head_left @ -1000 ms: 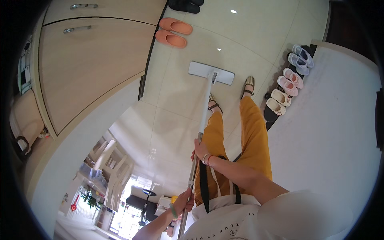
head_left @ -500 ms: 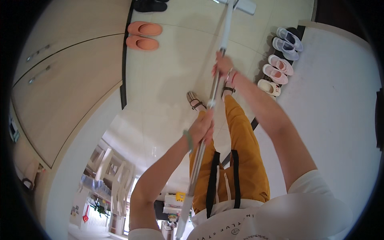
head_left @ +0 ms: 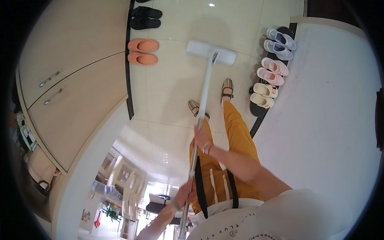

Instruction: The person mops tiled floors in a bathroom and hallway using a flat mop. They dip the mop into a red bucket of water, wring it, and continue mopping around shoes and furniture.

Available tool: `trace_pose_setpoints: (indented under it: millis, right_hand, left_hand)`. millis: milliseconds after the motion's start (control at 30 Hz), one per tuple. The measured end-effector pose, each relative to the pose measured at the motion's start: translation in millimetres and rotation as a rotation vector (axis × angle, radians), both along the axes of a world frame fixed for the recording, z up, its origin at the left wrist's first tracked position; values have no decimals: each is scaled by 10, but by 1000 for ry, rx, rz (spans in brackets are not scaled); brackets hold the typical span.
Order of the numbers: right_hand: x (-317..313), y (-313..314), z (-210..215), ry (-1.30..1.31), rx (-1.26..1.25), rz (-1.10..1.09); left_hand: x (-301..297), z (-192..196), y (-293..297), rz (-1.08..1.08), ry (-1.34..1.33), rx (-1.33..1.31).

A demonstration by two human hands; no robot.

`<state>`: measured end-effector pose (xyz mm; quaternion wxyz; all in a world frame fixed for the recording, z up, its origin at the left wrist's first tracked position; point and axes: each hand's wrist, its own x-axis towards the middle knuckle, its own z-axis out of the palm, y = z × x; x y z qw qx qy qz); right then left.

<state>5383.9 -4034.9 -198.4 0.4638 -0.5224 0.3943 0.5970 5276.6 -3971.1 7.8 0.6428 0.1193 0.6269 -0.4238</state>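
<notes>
A flat mop with a long pole runs from my body out over the tiled floor. Its wide white head lies on the tiles just ahead of my feet. My right hand is wrapped round the pole in front of my thighs. Lower down, near my waist, my left hand grips the same pole, slightly blurred. My two striped shoes stand on either side of the pole, behind the mop head.
Orange slippers and black slippers line the base of a cabinet at left. Along the white wall at right sit pairs of clear, pink and cream shoes on a dark rack. White chairs stand lower left.
Both my hands have drawn back toward my body with the mop. Its head has slid from the top edge to close before my feet. My right foot is further forward.
</notes>
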Motion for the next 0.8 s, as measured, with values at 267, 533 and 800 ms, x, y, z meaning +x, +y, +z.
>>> trace_pose_setpoints:
  millis: [267,533,800]
  right_hand:
    - [-186,11,390,202,9,31]
    - [1989,-113,-632,-290,53,247]
    - [2894,-366,-1062,-335,-111,120]
  left_hand:
    - [-92,408,-1,35,221,-89]
    - [1487,-982,-121,-140,-349,31]
    - [2215,-1519,-448,-120,-347,19]
